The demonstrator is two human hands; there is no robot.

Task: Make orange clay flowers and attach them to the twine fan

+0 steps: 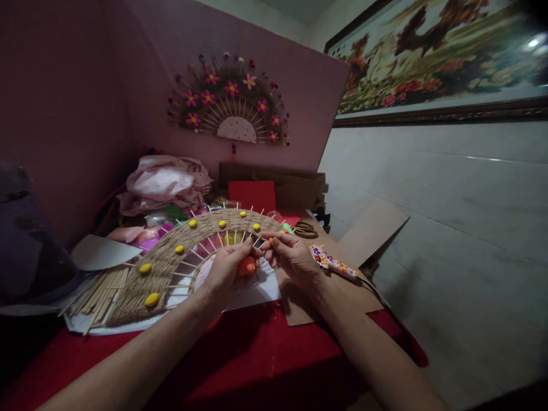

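Note:
My left hand (231,264) is closed around a lump of soft orange clay (245,266), which bulges out below the fingers. Close beside it, my right hand (293,254) pinches a small orange piece of clay (270,242) between thumb and fingertips. Both hands are over the inner edge of a half-round fan (165,260) made of twine woven across thin sticks. Several yellow clay dots (179,249) sit along its twine band. My palms hide part of the fan's right side.
A flower-patterned glue gun (334,262) lies on cardboard (299,299) at the right, its cord trailing off. Loose sticks (100,294) lie left, pink cloth (166,180) behind. A finished fan with pink flowers (231,103) hangs on the pink panel. Red cloth (240,348) covers the table.

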